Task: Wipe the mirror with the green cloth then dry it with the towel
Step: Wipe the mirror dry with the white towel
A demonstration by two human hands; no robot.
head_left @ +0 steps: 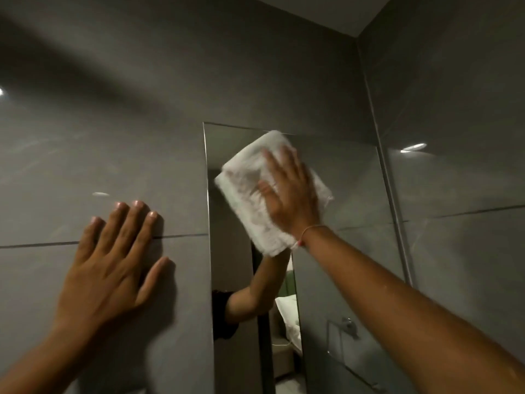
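A tall frameless mirror (349,194) is set into the grey tiled wall, its top edge just above my right hand. My right hand (289,191) presses a folded white towel (247,200) flat against the upper left part of the mirror, fingers spread over the cloth. The towel and hand look slightly blurred. My left hand (113,257) lies flat on the wall tiles left of the mirror, fingers apart, holding nothing. The green cloth is not in view.
Glossy grey wall tiles (113,137) surround the mirror, and a side wall (468,166) meets it at a corner on the right. The mirror reflects my arm, a doorway with a bed beyond, and a metal towel rail (345,327).
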